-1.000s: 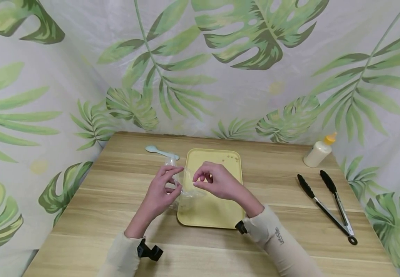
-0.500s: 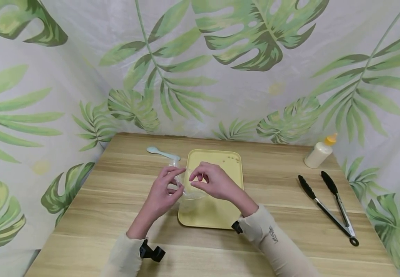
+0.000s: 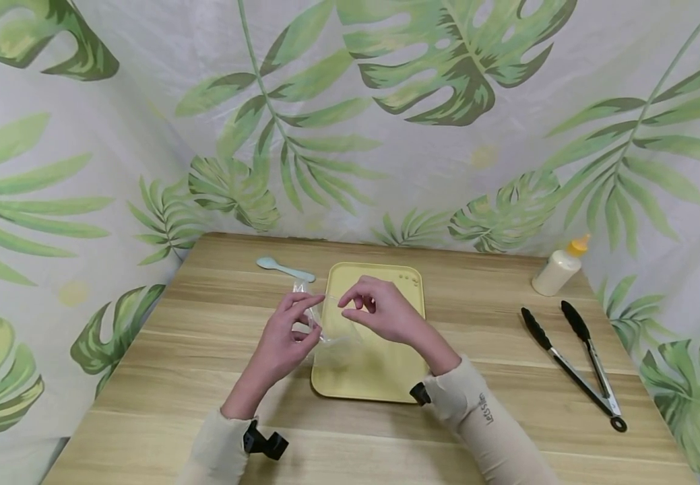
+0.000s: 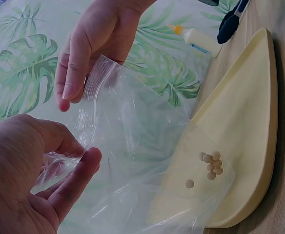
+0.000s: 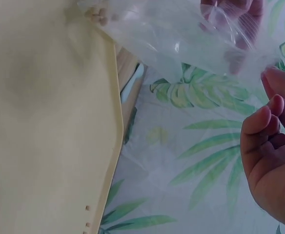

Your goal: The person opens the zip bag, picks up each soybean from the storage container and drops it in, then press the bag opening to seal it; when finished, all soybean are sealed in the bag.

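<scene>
The left hand (image 3: 285,337) pinches a clear zip bag (image 4: 128,141) between thumb and finger, close to its ridged mouth. Just across the mouth is the right hand (image 3: 386,313), its fingers bent and the thumb and index tips a little apart; whether they touch the film I cannot tell. The bag hangs over the left part of a yellow tray (image 3: 380,370). Several small beige balls (image 4: 211,165) show through the film in the left wrist view. More balls (image 3: 413,277) lie in the tray's far right corner.
A light blue spoon (image 3: 283,269) lies behind the bag on the wooden table (image 3: 204,323). To the right are a white bottle with a yellow cap (image 3: 558,269) and black-and-silver tongs (image 3: 586,370), spread apart. A leaf-printed curtain (image 3: 325,135) hangs behind the table.
The right hand has shifted slightly toward the left hand and then back to the right. The left hand keeps its pinch on the bag, and the film has changed shape a little.
</scene>
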{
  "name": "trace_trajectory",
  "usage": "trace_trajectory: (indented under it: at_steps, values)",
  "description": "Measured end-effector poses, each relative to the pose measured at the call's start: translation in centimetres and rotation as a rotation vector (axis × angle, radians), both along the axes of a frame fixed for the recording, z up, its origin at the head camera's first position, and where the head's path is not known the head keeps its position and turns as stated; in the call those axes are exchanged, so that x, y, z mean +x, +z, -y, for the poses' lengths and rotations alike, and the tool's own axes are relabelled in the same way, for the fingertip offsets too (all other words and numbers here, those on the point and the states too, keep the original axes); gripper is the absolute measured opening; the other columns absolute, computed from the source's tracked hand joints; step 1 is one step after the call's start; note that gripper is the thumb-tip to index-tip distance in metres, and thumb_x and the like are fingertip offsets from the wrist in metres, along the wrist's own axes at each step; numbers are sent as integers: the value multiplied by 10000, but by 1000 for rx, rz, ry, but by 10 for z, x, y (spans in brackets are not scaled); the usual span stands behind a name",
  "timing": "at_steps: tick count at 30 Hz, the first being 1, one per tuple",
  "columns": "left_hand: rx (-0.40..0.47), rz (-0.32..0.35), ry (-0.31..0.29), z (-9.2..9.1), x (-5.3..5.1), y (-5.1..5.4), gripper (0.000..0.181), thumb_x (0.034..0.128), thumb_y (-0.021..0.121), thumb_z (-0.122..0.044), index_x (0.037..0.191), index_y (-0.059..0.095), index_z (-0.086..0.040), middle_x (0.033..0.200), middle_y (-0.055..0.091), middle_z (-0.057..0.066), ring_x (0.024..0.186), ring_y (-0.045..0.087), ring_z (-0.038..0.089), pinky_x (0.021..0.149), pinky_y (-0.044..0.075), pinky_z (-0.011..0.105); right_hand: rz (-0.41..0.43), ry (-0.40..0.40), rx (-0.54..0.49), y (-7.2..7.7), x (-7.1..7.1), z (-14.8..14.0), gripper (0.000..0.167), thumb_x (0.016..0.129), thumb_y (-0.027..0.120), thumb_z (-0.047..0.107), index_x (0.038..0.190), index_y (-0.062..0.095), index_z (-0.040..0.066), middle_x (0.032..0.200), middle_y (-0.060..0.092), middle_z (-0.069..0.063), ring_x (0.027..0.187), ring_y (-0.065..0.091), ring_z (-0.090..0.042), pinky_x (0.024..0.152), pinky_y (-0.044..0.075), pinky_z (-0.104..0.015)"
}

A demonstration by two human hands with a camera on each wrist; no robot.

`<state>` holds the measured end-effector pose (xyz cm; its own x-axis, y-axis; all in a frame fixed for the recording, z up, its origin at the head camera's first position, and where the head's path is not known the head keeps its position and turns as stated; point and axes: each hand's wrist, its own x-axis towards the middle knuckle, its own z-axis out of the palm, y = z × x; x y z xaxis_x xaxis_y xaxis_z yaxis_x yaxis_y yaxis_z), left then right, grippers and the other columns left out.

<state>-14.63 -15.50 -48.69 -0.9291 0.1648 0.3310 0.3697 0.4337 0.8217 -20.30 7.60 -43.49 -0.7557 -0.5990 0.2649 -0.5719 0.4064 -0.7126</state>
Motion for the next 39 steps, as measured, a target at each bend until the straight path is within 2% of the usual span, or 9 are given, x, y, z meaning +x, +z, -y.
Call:
trace_trajectory:
  at_steps: [7,13,18,22,26,31,34,39]
  values:
    - [-4,-10,5,3,0,1,547,873,703,95,1398,624,-36,1362,519,148,884,656,200,672,629,212,33,-90,-83,7,-17,-18,105,943,754,110,1045,773,91,823,561,-6,674,481,-113,584,412,-198]
    - [-7,-3,9,5,0,2,564,877,700,92,1405,630,-95,1363,518,141,893,664,211,676,625,207,83,-226,-105,1,-42,-38,151,959,740,121,1099,767,71,869,560,-31,762,506,-170,636,420,-218]
    - [-22,-4,13,7,1,5,564,876,708,81,1407,627,-89,1366,516,139,893,662,203,677,627,210,167,-328,-127,-14,-61,-51,180,976,719,133,1133,755,53,889,546,-30,806,514,-198,634,415,-228]
    - [-23,-5,10,8,0,5,560,877,706,79,1408,625,-80,1364,512,140,894,659,202,678,628,211,214,-383,-121,-35,-74,-56,180,987,709,151,1130,756,51,891,548,-28,797,506,-199,613,408,-223]
    - [-18,-1,7,8,0,5,556,878,703,85,1411,617,-49,1365,507,149,898,654,208,681,629,213,241,-415,-77,-58,-88,-59,208,974,719,127,1141,751,7,905,580,-50,782,525,-184,605,433,-211]
    - [-11,25,18,7,3,4,548,883,701,79,1411,615,-35,1370,500,145,900,642,199,688,629,210,309,-429,-31,-81,-104,-58,254,953,726,86,1177,729,-33,936,620,-60,815,569,-159,630,466,-191]
    - [-4,24,13,6,3,3,554,877,703,88,1410,616,-35,1373,500,149,894,647,195,692,631,213,335,-426,10,-90,-110,-59,246,959,711,86,1176,721,-29,959,643,-74,853,590,-176,642,477,-200]
    - [-1,-3,-6,6,2,1,558,867,701,102,1404,617,-27,1371,507,162,873,650,187,681,633,222,355,-425,63,-93,-114,-59,200,962,703,72,1148,723,2,996,665,-98,895,597,-209,695,490,-232]
